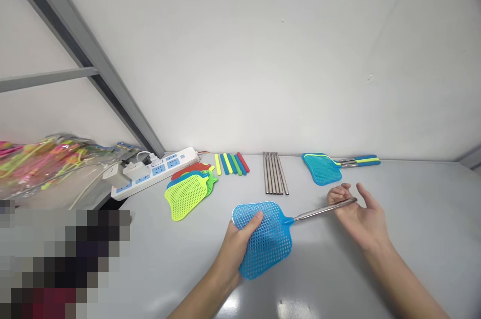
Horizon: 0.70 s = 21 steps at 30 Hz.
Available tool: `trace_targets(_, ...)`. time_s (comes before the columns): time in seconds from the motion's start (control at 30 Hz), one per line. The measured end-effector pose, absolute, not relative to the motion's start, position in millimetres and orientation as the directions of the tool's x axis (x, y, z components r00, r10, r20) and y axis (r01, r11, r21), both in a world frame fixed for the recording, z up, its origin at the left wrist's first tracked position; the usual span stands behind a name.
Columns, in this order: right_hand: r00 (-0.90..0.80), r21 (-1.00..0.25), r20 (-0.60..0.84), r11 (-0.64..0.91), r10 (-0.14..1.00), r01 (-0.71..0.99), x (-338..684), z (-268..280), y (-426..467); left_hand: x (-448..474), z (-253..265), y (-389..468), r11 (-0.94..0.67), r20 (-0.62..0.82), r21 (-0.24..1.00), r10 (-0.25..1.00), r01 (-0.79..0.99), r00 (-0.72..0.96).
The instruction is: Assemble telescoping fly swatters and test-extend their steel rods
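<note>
Two hands hold one blue swatter (265,239) near the surface's front edge: left hand (236,249) fingers clamped on its mesh head, right hand (356,214) fingers apart under the metal rod (323,209). Unpinched, the rod could likely roll off that open palm.

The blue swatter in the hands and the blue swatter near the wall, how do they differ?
The held swatter is gripped at its head by the left hand, while the far swatter lies on the table untouched. The held swatter's metal rod ends bare across the right hand; the far swatter's rod carries a coloured grip. Both have blue mesh heads.
</note>
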State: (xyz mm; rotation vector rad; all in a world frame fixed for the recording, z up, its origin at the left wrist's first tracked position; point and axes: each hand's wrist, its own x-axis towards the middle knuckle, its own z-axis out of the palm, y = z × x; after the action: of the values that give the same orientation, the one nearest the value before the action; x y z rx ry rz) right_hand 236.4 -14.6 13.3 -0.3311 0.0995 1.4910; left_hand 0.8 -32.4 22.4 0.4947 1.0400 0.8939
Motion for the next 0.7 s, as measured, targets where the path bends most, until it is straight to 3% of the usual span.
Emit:
trace_targets(0.27, -0.016, -0.294, -0.211, -0.079, 0.977, -0.953, 228.0, 4.5, -14.2, 2.1, 17.9, -33.2, 0.611, -0.571, 0.682, 0.788, -0.402, 0.230)
trace_targets(0.7, 0.007, -0.325, -0.260, -0.081, 0.966, -0.942, 226.9, -0.9, -11.9, 0.6, 14.1, -33.6, 0.578, -0.542, 0.726, 0.815, -0.372, 0.207)
